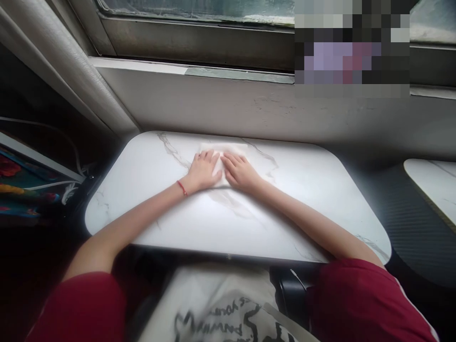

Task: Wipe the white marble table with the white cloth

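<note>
A thin white sheet (213, 146), like a tissue or paper towel, lies flat on the white marble-patterned tabletop (299, 190). Resting on its left part is my left hand (204, 170), palm down with the fingers extended and a red cord bracelet (182, 188) at the wrist. My right hand (242, 172) presses on the right part, fingers laid out and pointing up and left. The two hands almost meet at their fingertips and thumbs. Both palms cover much of the sheet, so its full shape is hidden.
Behind the table are a wall (206, 99) and a window frame (199, 42). A white pipe (60, 52) slants down at the left, near cables (73, 183) and colourful fabric (21, 183). Another marbled tabletop (436, 183) stands at the right. Cream printed cloth (213, 304) is below the front edge.
</note>
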Demonstrator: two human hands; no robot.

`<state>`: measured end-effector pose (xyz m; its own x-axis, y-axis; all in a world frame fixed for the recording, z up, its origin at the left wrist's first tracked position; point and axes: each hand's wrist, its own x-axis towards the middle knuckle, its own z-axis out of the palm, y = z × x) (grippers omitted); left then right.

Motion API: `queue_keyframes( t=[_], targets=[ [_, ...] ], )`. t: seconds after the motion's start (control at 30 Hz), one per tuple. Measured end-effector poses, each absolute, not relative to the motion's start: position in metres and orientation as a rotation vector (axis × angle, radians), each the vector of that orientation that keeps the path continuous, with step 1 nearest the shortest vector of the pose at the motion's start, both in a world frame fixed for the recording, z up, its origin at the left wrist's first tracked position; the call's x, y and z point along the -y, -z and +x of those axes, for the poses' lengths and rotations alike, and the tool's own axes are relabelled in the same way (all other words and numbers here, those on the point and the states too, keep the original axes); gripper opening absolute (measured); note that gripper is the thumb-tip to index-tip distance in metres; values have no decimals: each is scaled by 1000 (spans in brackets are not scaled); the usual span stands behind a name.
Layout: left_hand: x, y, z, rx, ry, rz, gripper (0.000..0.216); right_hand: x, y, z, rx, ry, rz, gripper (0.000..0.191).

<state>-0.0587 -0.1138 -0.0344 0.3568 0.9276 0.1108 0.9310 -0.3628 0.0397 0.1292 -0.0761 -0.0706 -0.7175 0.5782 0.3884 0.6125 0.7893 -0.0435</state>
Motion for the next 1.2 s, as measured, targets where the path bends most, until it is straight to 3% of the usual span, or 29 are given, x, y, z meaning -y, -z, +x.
queue_keyframes(
  t=[0.2, 0.33, 0.8, 1.2],
  targets=[
    [218, 34, -48, 1565, 70, -2604, 65, 182, 61, 159, 2683, 285, -710, 54],
    [237, 26, -44, 1436, 1, -2622, 64, 205, 53, 163, 2712, 358, -671, 52],
    [128, 36, 7, 1604, 141, -2624, 56, 113, 66, 182, 2616, 341, -1054, 55],
    [33, 43, 42, 1693, 342, -2580, 52, 22, 68, 208, 2486, 84, -1235, 56]
  ],
)
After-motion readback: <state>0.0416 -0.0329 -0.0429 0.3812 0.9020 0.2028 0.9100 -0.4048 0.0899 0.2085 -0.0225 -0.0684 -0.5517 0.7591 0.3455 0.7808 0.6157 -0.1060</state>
